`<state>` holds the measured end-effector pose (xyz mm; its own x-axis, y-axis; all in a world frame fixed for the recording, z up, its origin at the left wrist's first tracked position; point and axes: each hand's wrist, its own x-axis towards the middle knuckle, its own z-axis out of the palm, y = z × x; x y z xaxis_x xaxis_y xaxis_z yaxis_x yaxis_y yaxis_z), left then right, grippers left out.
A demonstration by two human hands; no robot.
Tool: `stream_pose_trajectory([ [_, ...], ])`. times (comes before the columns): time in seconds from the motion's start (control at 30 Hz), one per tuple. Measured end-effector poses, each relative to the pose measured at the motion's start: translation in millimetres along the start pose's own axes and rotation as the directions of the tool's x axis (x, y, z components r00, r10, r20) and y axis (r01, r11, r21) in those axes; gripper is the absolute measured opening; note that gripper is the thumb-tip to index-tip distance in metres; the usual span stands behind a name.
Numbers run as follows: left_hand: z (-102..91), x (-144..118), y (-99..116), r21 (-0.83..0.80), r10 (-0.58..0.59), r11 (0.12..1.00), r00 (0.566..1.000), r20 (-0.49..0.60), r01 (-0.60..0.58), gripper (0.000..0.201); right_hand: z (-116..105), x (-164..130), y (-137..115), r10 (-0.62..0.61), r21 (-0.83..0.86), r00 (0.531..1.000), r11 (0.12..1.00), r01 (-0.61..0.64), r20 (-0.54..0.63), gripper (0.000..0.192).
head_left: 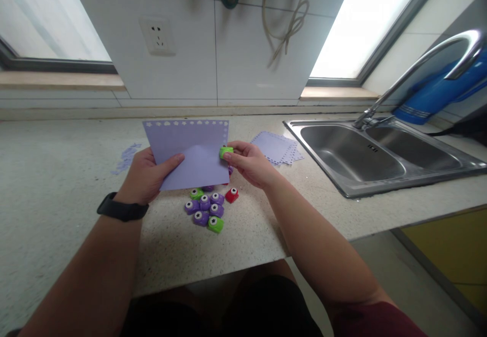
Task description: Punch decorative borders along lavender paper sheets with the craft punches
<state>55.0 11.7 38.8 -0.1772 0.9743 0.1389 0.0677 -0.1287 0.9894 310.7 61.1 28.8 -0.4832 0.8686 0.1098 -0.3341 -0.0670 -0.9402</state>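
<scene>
My left hand (146,172) grips a sheet of purple paper (194,154) at its left side, thumb lying across the front. Small punched shapes, such as stars and flowers, line the sheet's top edge and the upper part of its right edge. Pinched between the fingers and thumb of my right hand (249,162) is a green craft punch (225,152), set against the sheet's right edge. Below the paper, several purple craft punches (201,218) lie in a cluster with a green punch (215,224) and a red punch (232,195). The paper partly hides some of them.
A stack of punched purple sheets (276,146) lies right of my hands. Purple paper scraps (127,158) are at the left. Farther right is a steel double sink (348,187) with a tall faucet (411,73). A tiled wall with a socket (158,36) stands behind the counter (64,190).
</scene>
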Motion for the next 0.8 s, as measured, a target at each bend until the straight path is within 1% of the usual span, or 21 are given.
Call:
stream_pose_trajectory([
  [0.17, 1.4, 0.0, 0.4, -0.011, -0.008, 1.0, 1.0, 0.007, 0.008, 0.044, -0.1, 0.3, 0.9, -0.007, 0.009, 1.0, 1.0, 0.007, -0.006, 0.039],
  [0.3, 1.3, -0.5, 0.7, 0.001, 0.001, 1.0, 1.0, 0.009, -0.001, 0.045, 0.7, -0.3, 1.1, 0.005, 0.013, 1.0, 1.0, -0.005, -0.003, 0.038],
  [0.57, -0.4, 0.1, -1.5, 0.01, 0.004, 1.0, 1.0, 0.021, -0.004, 0.047, 1.0, 1.3, 4.7, -0.015, -0.013, 1.0, 1.0, 0.014, -0.017, 0.036],
  [0.8, -1.0, 0.2, -2.3, 0.0, 0.002, 1.0, 1.0, 0.018, -0.002, 0.043, 3.1, 2.2, 7.7, -0.065, -0.024, 0.996, 0.998, 0.064, -0.054, 0.035],
])
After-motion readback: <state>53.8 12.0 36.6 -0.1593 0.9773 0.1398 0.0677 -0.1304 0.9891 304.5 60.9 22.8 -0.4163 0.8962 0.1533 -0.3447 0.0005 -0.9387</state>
